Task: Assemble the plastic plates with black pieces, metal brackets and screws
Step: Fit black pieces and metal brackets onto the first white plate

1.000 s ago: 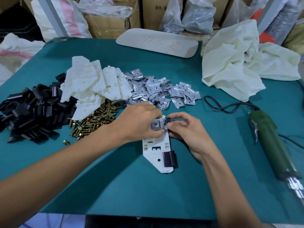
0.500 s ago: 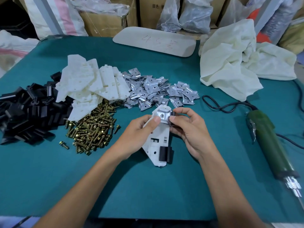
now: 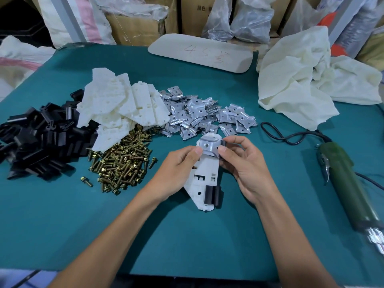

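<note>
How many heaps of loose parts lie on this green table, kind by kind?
Black pieces: 1 heap
White plates: 1 heap
Metal brackets: 1 heap
Screws: 1 heap
Total: 4 heaps
Apart from them, held: 1 half-built plate

white plate (image 3: 204, 173) tilted, bracket (image 3: 208, 146) atop

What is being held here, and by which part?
The left hand and right hand grip the white plastic plate at its far end, thumbs pinning a metal bracket there.
</note>
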